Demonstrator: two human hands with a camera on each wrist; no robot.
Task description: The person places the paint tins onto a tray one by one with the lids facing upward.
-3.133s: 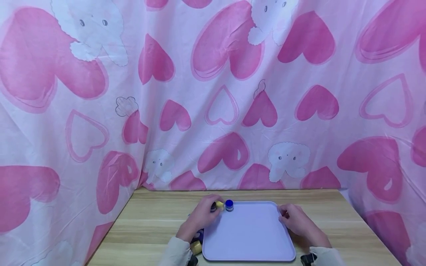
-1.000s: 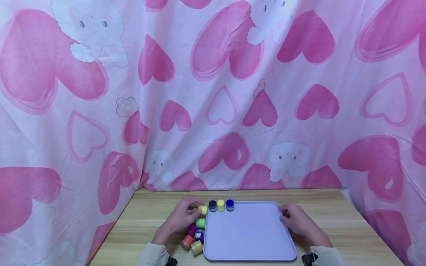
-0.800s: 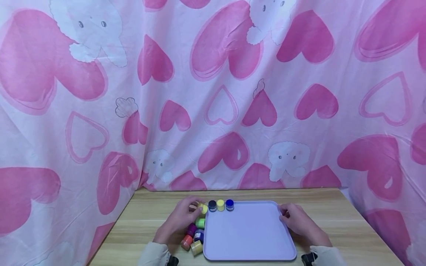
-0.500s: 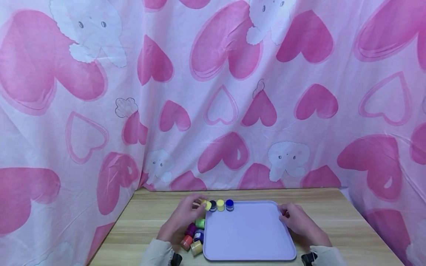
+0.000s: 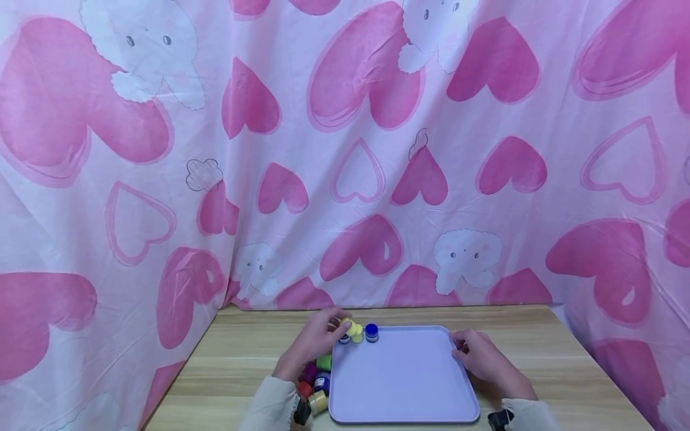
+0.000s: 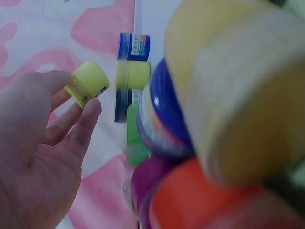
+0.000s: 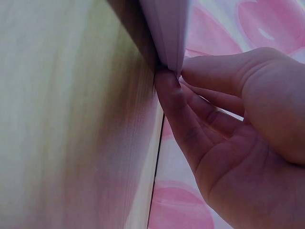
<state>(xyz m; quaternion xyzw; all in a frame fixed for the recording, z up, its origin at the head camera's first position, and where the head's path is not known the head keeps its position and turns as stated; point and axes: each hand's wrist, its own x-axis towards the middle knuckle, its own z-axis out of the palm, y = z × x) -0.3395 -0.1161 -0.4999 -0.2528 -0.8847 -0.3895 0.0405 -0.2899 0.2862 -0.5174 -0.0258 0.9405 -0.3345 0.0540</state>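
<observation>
My left hand [image 5: 315, 338] pinches a small yellow paint jar [image 6: 90, 78] between thumb and fingers, tilted, over the back left corner of the lilac tray [image 5: 404, 377]. In the head view this jar overlaps a second yellow jar [image 5: 358, 339] and a black-lidded jar [image 5: 344, 340], which stand in a row along the tray's back edge. A blue-lidded jar [image 5: 372, 333] ends that row on the right. With thumb and fingertips, my right hand [image 5: 482, 357] pinches the tray's right rim [image 7: 171, 38].
Left of the tray, several paint jars lie bunched on the wooden table [image 5: 555, 359]: green [image 5: 324, 363], purple [image 5: 308, 373], dark blue [image 5: 322, 383], red [image 5: 305, 390] and tan [image 5: 319, 401]. A pink heart-patterned curtain [image 5: 361, 137] surrounds the table's back and sides.
The black and second yellow jars now stand apart from my hand. My left hand took another yellow jar from beside the tray and carried it up and rightward. The right hand stays put.
</observation>
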